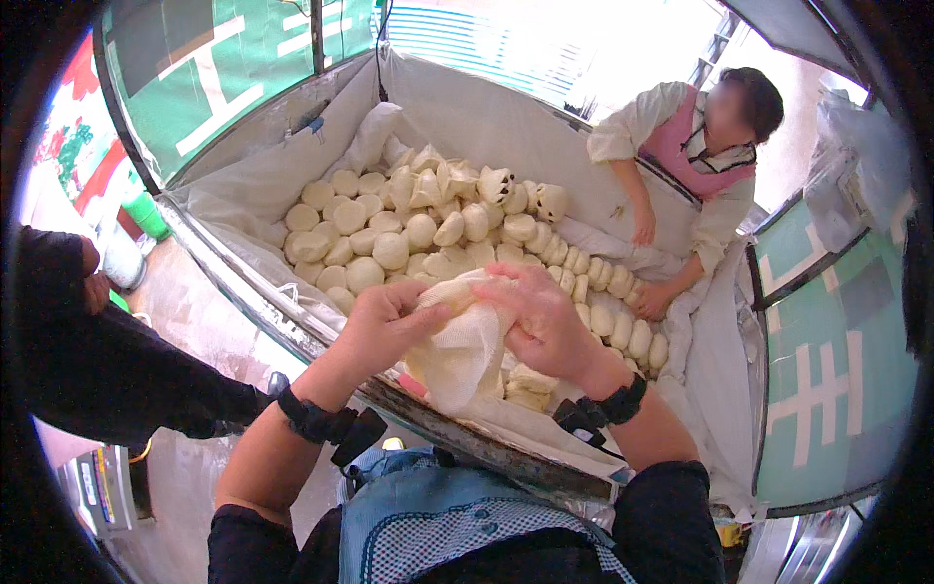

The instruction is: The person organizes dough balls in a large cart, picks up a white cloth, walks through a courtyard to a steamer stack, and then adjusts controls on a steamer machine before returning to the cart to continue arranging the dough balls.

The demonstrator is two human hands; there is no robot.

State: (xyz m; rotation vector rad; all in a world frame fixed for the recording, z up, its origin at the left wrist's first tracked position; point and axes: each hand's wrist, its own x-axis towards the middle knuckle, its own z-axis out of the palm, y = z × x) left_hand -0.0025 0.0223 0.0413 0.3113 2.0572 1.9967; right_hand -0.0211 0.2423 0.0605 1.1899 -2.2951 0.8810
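Note:
Both hands hold a cream, fine-mesh cloth (467,365) above the near edge of a cloth-lined bin. My left hand (387,321) pinches its left side between thumb and fingers. At the upper right of the cloth, my right hand (543,321) grips a gathered part. Whether anything is inside the folds cannot be seen. Beyond my hands lies a heap of round white steamed buns (365,274), partly hidden by them. Shaped buns with dark dots (496,185) rest at the back. Rows of buns (616,277) stand on edge to the right.
A wooden rim (481,438) runs along the bin's near side, close to my apron (438,496). Across the bin at right, a co-worker (697,157) in a pink apron reaches towards the rows. Another person's dark-clothed leg (139,372) is at left. Green panels (824,379) flank the bin.

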